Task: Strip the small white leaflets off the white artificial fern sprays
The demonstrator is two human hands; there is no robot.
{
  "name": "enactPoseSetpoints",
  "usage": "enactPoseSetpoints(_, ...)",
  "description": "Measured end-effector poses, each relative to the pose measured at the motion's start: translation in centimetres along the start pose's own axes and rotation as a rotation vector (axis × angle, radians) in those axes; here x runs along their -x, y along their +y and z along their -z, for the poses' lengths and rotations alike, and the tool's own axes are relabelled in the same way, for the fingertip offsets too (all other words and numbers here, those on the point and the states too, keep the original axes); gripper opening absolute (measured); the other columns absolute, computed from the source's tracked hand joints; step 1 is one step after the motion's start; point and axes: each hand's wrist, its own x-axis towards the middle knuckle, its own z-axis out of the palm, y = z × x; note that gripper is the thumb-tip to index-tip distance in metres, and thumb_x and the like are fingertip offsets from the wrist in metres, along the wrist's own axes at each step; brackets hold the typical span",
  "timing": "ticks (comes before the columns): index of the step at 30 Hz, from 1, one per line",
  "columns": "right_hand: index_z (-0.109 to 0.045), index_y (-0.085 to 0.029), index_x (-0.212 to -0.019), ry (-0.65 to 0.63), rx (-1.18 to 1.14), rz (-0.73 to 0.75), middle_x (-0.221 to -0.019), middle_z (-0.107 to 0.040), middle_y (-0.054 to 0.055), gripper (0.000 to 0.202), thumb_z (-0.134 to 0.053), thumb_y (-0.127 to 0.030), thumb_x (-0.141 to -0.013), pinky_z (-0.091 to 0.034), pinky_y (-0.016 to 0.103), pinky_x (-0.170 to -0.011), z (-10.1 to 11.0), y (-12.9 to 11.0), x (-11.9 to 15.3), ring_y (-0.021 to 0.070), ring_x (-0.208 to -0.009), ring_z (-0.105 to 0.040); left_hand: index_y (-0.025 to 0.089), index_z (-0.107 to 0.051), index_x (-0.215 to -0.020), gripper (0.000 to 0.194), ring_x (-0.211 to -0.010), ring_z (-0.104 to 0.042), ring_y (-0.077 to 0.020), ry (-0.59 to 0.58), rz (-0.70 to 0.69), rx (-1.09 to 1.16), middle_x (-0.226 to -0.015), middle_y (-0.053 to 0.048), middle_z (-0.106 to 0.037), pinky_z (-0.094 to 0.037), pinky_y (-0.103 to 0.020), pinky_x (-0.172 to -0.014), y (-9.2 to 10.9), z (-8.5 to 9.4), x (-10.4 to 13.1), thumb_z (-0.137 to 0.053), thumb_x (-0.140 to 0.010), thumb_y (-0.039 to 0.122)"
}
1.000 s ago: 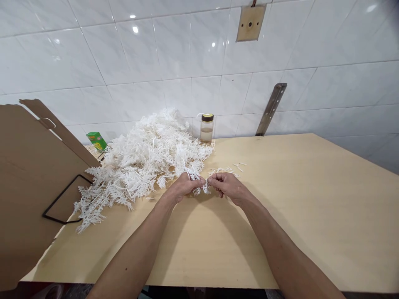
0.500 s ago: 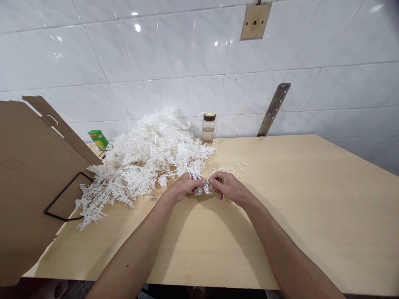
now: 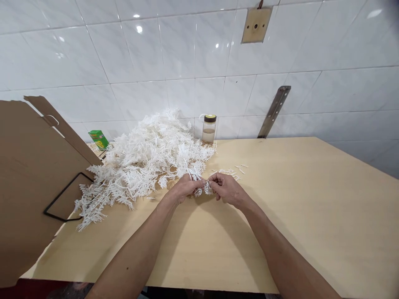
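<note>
Between my two hands is a white, feathery plastic sprig (image 3: 208,189), like an artificial foliage branch. My left hand (image 3: 187,185) is closed on it, thumb pointing right. Close by on the right, my right hand (image 3: 226,189) pinches its end with thumb and forefinger; the exact contact is small and partly hidden by the fingers. Behind and left of my left hand rises a large heap of similar white sprigs (image 3: 149,153). Small white slivers (image 3: 229,171) lie on the table just beyond my right hand.
A capped bottle (image 3: 208,129) of pale liquid stands behind the heap, near the tiled wall. The small green box (image 3: 99,140) is at back left. A large cardboard piece (image 3: 37,178) and a black wire frame (image 3: 64,199) border the left. The wooden tabletop (image 3: 311,199) extends right.
Both hands stay almost in the same place on the sprig, with only slight finger movement. The whole view has shifted a little.
</note>
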Motion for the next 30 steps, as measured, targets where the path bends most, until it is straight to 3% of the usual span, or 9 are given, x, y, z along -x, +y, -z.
enactPoseSetpoints(7,-0.061,-0.019,-0.088,0.004,0.065,0.052,-0.074,-0.063,-0.001,0.015,-0.052,-0.029,-0.082,-0.044,0.021,-0.042,-0.2,0.2,0.0,0.0090,-0.047,-0.054,0.017,-0.050,-0.059,0.030,-0.043,-0.031,-0.0066,-0.053,-0.003,-0.082,-0.047,0.006,-0.038,-0.020,-0.022,-0.040,0.2,0.1,0.2,-0.073,-0.064,0.036)
enactPoseSetpoints(16,-0.062,-0.018,-0.081,-0.044,0.245,0.052,-0.061,-0.060,-0.002,0.021,-0.047,-0.031,-0.088,-0.040,0.023,-0.048,0.5,0.0,0.2,0.0114,-0.047,-0.057,0.018,-0.047,-0.062,0.030,-0.045,-0.029,-0.0065,-0.087,-0.007,-0.144,-0.050,0.007,-0.036,-0.020,-0.022,-0.040,0.2,0.0,0.2,-0.068,-0.068,0.039)
enactPoseSetpoints(21,-0.062,-0.016,-0.080,0.152,0.655,0.181,-0.080,-0.067,0.007,0.019,-0.046,-0.020,-0.090,-0.039,0.027,-0.066,-0.8,0.0,-0.5,0.0174,-0.074,-0.060,0.018,-0.046,-0.061,0.029,-0.046,-0.026,-0.0059,-0.053,-0.038,-0.188,-0.049,0.007,-0.034,-0.018,-0.021,-0.042,0.5,-0.5,0.5,-0.068,-0.068,0.035)
enactPoseSetpoints(24,-0.062,-0.013,-0.084,0.312,0.835,0.084,-0.086,-0.067,0.014,0.018,-0.044,-0.014,-0.089,-0.037,0.029,-0.067,-0.6,0.5,-1.2,0.0205,-0.078,-0.060,0.016,-0.051,-0.062,0.026,-0.047,-0.032,-0.0066,-0.086,-0.046,-0.198,-0.051,0.005,-0.043,-0.021,-0.022,-0.043,0.3,-0.5,0.4,-0.070,-0.067,0.035)
enactPoseSetpoints(30,-0.062,-0.019,-0.077,0.515,0.614,0.041,-0.077,-0.067,0.005,0.012,-0.053,-0.024,-0.084,-0.040,0.030,-0.073,2.8,2.1,-1.2,0.0192,-0.073,-0.060,0.015,-0.058,-0.065,0.032,-0.046,-0.034,-0.0077,0.051,-0.016,-0.171,-0.049,0.004,-0.043,-0.024,-0.022,-0.045,-1.2,0.7,-1.2,-0.068,-0.070,0.045)
